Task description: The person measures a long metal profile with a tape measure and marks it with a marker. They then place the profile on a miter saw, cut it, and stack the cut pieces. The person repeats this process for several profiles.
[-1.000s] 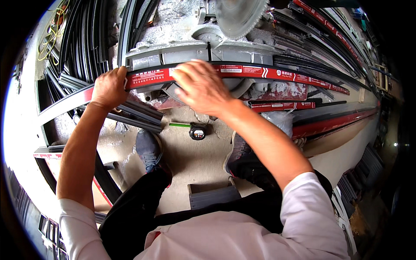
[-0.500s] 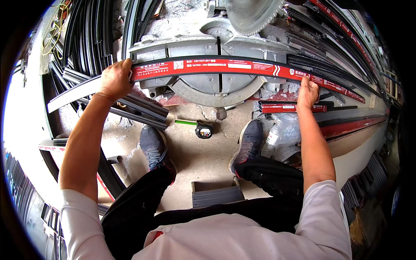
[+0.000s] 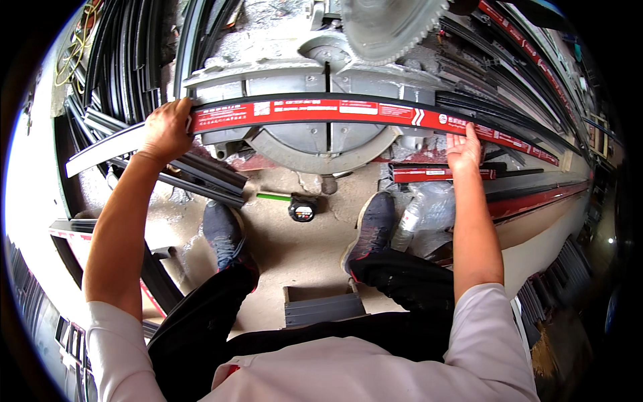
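A long metal profile (image 3: 315, 112), with red printed film on its face and black edges, lies crosswise over the bed (image 3: 284, 137) of a mitre saw. Near its left end, my left hand (image 3: 167, 132) is closed around it; a white stretch continues beyond the fist. My right hand (image 3: 464, 149) is at the near edge toward the right, with the fingertips against the profile and partly under it. The saw's round toothed blade (image 3: 392, 27) is raised above and behind the profile, apart from it.
Bundles of dark profiles (image 3: 127, 53) lie at the far left, more (image 3: 482, 60) at the right. On the floor between my shoes are a tape measure (image 3: 303, 209) with a green strip and a grey profile offcut (image 3: 325, 305). A plastic bottle (image 3: 406, 228) lies beside my right shoe.
The whole view has shifted slightly, so everything appears a little further left. My right hand's fingers have loosened and straightened somewhat at the profile's edge; my left grip stays the same.
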`<move>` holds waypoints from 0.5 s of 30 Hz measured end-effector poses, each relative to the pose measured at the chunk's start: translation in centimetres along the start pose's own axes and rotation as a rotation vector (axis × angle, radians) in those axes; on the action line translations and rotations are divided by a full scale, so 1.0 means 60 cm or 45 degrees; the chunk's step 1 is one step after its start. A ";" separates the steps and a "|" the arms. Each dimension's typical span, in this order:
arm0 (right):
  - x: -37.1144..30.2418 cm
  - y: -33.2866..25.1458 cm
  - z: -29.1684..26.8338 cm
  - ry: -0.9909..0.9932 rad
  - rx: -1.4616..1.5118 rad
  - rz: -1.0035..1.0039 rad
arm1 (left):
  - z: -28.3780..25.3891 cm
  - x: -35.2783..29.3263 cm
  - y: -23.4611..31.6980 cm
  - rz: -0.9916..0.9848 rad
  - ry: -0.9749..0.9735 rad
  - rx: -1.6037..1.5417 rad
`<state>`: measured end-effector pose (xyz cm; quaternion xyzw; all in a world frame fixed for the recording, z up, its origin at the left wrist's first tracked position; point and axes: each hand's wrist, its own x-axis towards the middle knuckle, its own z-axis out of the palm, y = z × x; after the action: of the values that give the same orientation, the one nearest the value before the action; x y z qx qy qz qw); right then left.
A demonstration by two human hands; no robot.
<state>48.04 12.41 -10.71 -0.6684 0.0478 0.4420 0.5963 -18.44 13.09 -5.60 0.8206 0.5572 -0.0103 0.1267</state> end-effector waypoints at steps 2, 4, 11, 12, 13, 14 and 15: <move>-0.002 -0.001 0.010 0.007 0.041 0.025 | 0.000 0.000 0.000 -0.011 -0.015 0.005; 0.000 -0.007 0.017 0.037 0.006 0.063 | 0.000 -0.002 -0.003 0.009 -0.017 0.018; 0.026 -0.034 0.019 0.041 0.062 -0.025 | -0.004 0.017 0.022 -0.065 -0.045 0.041; 0.028 -0.038 0.024 0.020 0.077 -0.021 | -0.007 0.018 0.025 -0.069 -0.032 0.030; 0.028 -0.044 0.030 0.018 0.068 -0.032 | -0.008 0.019 0.026 -0.081 -0.033 0.033; 0.027 -0.047 0.036 -0.010 0.077 -0.034 | -0.009 0.020 0.026 -0.093 -0.034 0.035; 0.027 -0.050 0.041 -0.037 0.085 -0.035 | -0.010 0.020 0.026 -0.105 -0.035 0.038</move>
<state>49.48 16.08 -9.25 -0.6422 0.0446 0.4415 0.6250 -16.64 13.81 -4.91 0.7984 0.5886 -0.0352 0.1218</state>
